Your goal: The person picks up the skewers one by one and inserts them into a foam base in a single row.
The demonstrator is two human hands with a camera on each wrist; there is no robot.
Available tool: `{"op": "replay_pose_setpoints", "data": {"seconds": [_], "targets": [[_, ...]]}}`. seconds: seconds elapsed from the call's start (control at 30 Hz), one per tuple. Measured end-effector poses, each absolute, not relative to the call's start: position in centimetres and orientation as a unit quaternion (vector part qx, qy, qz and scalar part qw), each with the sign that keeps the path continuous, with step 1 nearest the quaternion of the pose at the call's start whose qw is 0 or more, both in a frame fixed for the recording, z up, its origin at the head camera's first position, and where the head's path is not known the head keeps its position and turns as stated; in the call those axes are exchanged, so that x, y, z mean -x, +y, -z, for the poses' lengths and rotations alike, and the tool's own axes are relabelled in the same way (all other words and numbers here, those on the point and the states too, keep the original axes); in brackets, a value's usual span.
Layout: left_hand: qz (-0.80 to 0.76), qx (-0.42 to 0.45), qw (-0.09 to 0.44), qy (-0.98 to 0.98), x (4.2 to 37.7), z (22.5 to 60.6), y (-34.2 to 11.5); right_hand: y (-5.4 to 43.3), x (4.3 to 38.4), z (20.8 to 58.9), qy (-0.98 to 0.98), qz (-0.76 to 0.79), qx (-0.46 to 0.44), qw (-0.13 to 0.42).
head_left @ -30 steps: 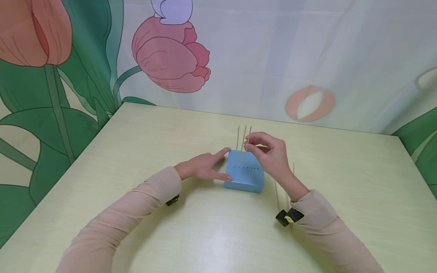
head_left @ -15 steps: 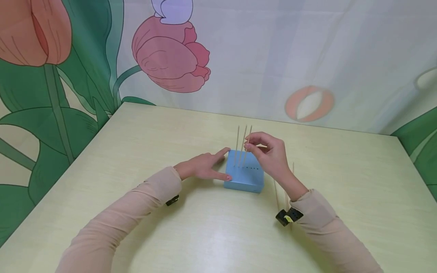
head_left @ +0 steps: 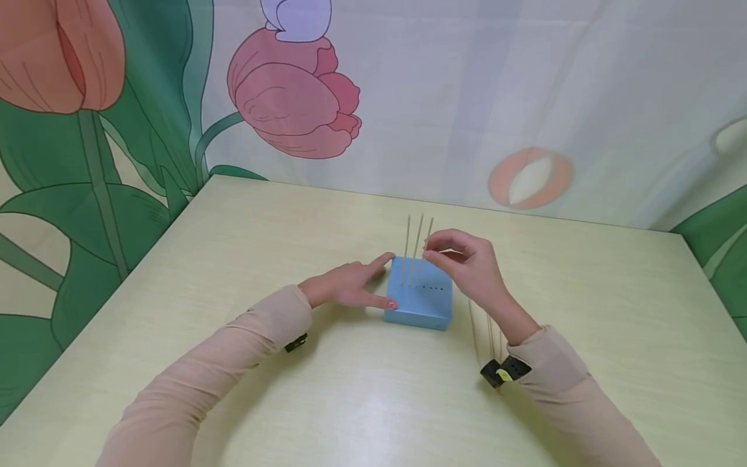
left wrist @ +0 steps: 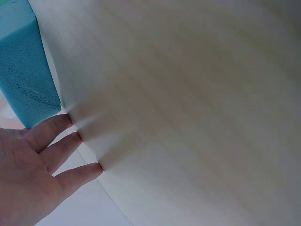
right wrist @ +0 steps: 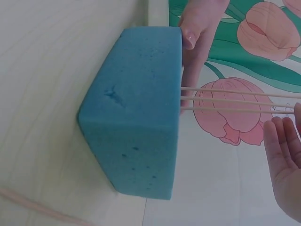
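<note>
A light blue foam block (head_left: 419,305) rests on the table, a row of small holes across its top. Three thin bamboo sticks (right wrist: 225,100) stand in it, leaning slightly. My left hand (head_left: 350,284) lies spread at the block's left side, index finger at the far corner and thumb on the near edge. In the left wrist view its other fingers (left wrist: 54,157) reach straight down to the tabletop beside the foam. My right hand (head_left: 467,259) pinches the rightmost of the standing sticks partway up, thumb against index finger. Its remaining fingers are loosely bent in the right wrist view.
Several loose sticks (head_left: 473,327) lie on the pale table (head_left: 350,402) to the right of the block, partly hidden under my right wrist. A flower-printed curtain (head_left: 408,97) hangs behind the table's far edge.
My right hand has shifted slightly to the right, its fingertips still at the rightmost stick. The left hand and the block stay put.
</note>
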State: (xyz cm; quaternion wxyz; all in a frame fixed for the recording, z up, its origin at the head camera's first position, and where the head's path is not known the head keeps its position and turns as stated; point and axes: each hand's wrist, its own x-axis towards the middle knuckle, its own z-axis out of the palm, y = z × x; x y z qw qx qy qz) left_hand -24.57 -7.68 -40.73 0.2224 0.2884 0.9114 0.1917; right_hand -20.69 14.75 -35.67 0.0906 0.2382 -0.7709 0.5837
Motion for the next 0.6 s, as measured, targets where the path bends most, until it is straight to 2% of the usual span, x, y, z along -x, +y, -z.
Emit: {"op": "replay_pose_setpoints", "data": {"seconds": [0.6], "targets": [[-0.190, -0.296, 0.219, 0.910, 24.3, 40.4, -7.6, 19.3, 20.0, 37.4, -0.827, -0.516, -0.218, 0.047]]}}
